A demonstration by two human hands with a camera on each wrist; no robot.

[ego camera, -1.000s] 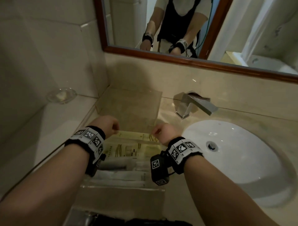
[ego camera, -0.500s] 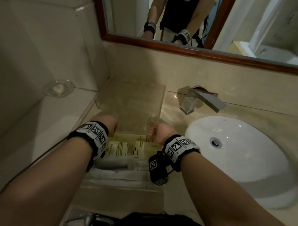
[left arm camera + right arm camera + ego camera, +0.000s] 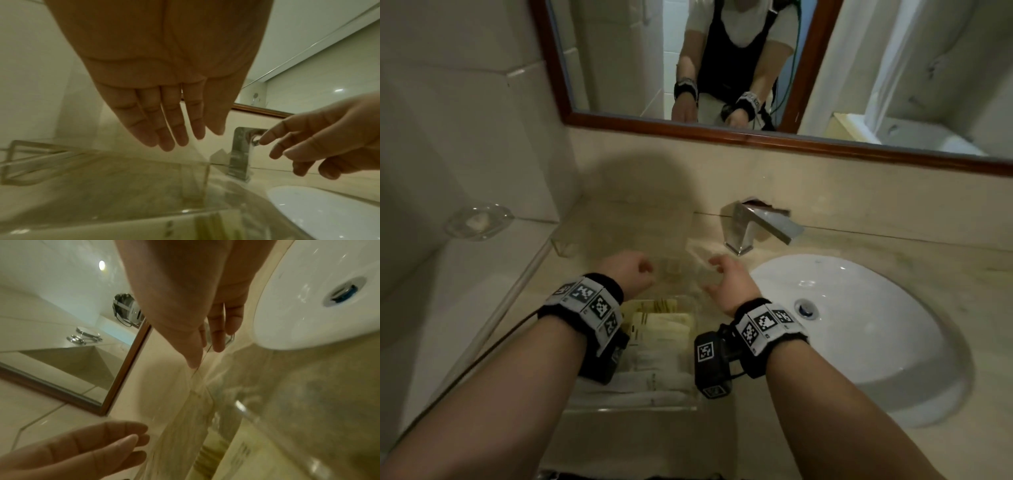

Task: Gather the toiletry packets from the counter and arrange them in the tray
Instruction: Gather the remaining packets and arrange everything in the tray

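A clear acrylic tray (image 3: 633,407) stands on the counter near the front edge. Several cream and white toiletry packets (image 3: 661,329) lie flat inside it, partly hidden by my wrists. In the left wrist view a packet (image 3: 164,227) shows through the tray wall. My left hand (image 3: 633,270) hovers just beyond the tray's far edge, its fingers (image 3: 170,129) straight and empty. My right hand (image 3: 722,277) hovers beside it toward the sink, fingers (image 3: 218,337) relaxed, holding nothing.
A second clear acrylic box (image 3: 561,243) sits behind the tray against the back wall. A chrome faucet (image 3: 753,226) and a white sink (image 3: 859,335) lie to the right. A glass soap dish (image 3: 479,221) rests on the left ledge, below a mirror (image 3: 688,130).
Both hands were curled at the tray's far edge. They have now opened and moved a little farther back, away from the packets.
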